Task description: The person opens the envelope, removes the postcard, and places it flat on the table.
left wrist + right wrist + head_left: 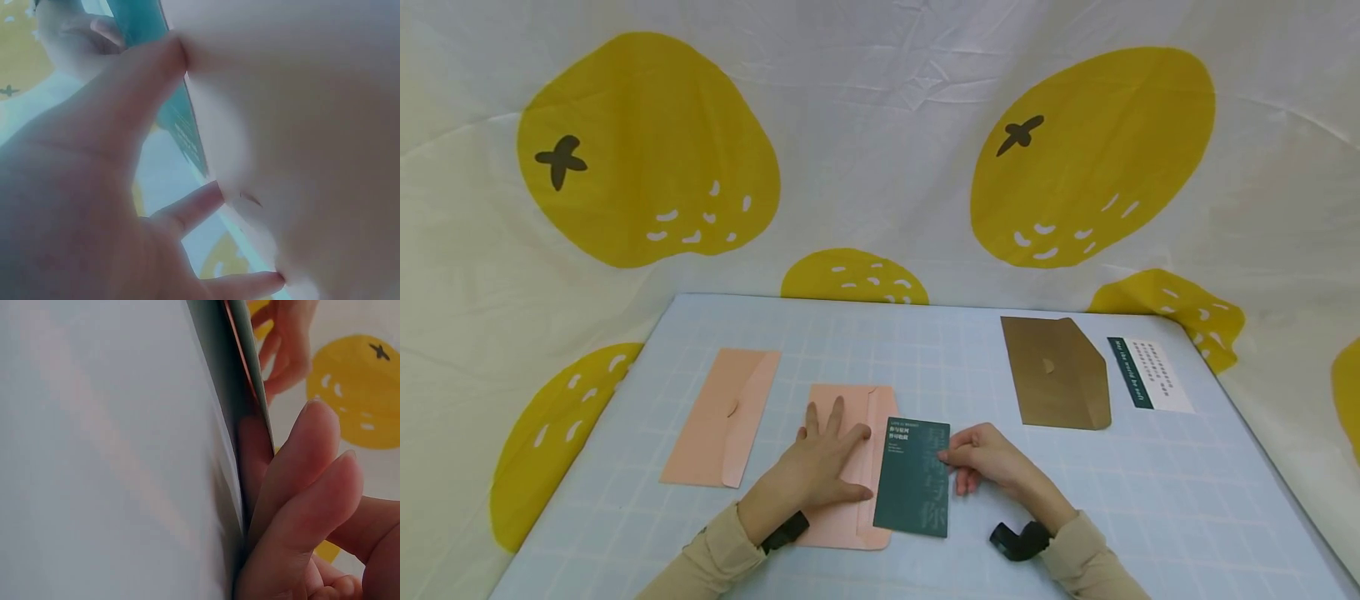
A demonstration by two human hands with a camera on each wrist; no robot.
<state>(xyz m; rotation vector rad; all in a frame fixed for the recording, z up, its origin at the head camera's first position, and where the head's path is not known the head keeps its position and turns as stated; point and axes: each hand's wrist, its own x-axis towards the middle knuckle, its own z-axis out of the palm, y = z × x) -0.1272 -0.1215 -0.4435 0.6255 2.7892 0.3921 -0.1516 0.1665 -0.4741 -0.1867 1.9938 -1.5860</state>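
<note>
My left hand (pixel 822 468) rests with spread fingers on a pink envelope (pixel 838 533), its thumb and fingertips pressing the paper near the flap seam. In the left wrist view the fingertips touch the pink surface. A dark green card (pixel 917 479) with pale printed lettering overlaps the envelope's right edge. My right hand (pixel 991 457) pinches this card by its right edge, between thumb and fingers. The right wrist view shows the fingers (pixel 306 506) close along the thin edge of the green card, with the left hand beyond.
On the left lies another pink envelope (pixel 707 425). A brown envelope (pixel 1060 383) with its flap pointing right lies at the back right, beside a white and green printed card (pixel 1165 375). Behind the pale blue table (pixel 1187 500) hangs a white cloth (pixel 872 125) with yellow fruit shapes.
</note>
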